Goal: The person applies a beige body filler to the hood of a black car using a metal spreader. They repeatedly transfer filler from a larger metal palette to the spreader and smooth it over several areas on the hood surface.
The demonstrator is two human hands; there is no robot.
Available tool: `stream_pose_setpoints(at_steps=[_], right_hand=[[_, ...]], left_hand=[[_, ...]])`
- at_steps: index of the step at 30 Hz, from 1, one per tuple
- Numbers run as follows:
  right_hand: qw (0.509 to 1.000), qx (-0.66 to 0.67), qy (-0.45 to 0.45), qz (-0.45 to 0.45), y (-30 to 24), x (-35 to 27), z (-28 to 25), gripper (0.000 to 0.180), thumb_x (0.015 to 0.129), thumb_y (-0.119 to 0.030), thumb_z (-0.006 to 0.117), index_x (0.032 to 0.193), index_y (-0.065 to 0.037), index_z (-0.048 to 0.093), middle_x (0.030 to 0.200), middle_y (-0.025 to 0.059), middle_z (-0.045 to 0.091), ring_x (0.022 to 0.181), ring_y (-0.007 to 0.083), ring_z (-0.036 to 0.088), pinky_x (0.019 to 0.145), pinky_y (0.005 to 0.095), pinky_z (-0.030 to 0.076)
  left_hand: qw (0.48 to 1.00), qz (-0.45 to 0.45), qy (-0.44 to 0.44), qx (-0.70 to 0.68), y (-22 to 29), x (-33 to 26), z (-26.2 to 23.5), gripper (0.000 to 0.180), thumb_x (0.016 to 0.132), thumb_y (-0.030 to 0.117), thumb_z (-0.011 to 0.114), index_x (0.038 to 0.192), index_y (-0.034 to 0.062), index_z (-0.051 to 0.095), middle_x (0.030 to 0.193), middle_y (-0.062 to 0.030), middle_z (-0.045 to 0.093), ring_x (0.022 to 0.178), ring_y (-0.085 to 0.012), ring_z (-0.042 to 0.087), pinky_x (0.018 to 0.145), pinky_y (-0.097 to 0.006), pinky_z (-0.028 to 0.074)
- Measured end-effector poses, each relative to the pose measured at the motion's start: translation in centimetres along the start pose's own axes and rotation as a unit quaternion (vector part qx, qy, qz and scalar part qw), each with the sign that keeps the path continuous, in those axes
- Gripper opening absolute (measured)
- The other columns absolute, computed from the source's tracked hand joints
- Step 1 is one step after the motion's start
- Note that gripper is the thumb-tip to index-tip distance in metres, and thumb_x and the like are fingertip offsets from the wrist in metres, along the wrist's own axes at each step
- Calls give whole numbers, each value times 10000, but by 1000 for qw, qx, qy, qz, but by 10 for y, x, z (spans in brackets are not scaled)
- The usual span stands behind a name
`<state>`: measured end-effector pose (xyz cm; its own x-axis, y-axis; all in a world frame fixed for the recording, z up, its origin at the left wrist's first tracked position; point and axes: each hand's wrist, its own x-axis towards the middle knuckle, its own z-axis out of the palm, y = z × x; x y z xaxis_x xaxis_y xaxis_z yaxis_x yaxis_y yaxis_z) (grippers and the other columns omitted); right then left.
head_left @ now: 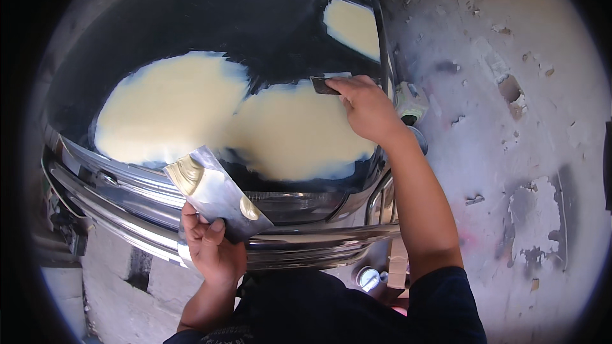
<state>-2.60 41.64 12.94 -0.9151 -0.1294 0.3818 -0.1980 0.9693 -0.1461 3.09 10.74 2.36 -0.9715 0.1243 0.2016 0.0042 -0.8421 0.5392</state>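
Note:
A dark car hood (255, 19) fills the upper middle, with large cream-coloured filler patches (175, 105) across its front part. My right hand (370, 107) grips a small dark, flat putty spreader (325, 85), which lies at the upper edge of the right-hand filler patch (293, 130). In front of the hood, my left hand (213, 245) holds up a grey metal mixing plate (220, 192) by its lower edge, thumb on top. Yellowish putty (188, 174) is smeared at the plate's upper left corner, with a smaller dab (249, 208) near its right corner.
Chrome bumper bars (312, 242) run between me and the hood. Another cream patch (352, 25) is at the hood's far right. A can (368, 278) and a cardboard box (398, 264) stand below the bumper. The grey floor (472, 153) on the right has peeling spots.

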Motion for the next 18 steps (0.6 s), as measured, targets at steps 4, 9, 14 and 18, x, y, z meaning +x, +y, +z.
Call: stream_pose_setpoints(at_steps=[4, 9, 14, 18], right_hand=[[999, -33, 11, -1, -25, -30, 1, 378, 804, 22, 524, 1173, -18, 594, 1202, 133, 605, 1091, 339, 531, 952, 396, 434], [997, -63, 32, 15, -53, -68, 6, 446, 748, 55, 516, 1178, -29, 598, 1249, 100, 589, 1130, 302, 520, 955, 403, 423], [995, -73, 70, 21, -77, -100, 12, 425, 720, 15, 560, 1133, -54, 635, 1224, 78, 604, 1125, 246, 522, 968, 410, 393], [992, -97, 84, 9, -85, -123, 20, 398, 726, -21, 581, 1117, -59, 640, 1215, 69, 605, 1125, 246, 522, 967, 427, 389]], left_hand=[[1000, -8, 2, -5, -1, -1, 3, 554, 825, -24, 514, 1352, 29, 350, 1278, -138, 518, 1205, -262, 490, 1064, -431, 338], [1000, -16, -20, -5, -8, -4, 3, 554, 826, -33, 505, 1354, 19, 344, 1284, -142, 513, 1211, -266, 486, 1070, -435, 333], [999, -21, -10, 40, -9, -9, 10, 515, 813, 26, 532, 1311, 24, 398, 1249, -102, 517, 1185, -237, 488, 1045, -411, 364], [999, -20, -6, 45, -9, -9, 11, 510, 811, 26, 526, 1306, 23, 400, 1241, -102, 520, 1183, -238, 489, 1046, -414, 364]])
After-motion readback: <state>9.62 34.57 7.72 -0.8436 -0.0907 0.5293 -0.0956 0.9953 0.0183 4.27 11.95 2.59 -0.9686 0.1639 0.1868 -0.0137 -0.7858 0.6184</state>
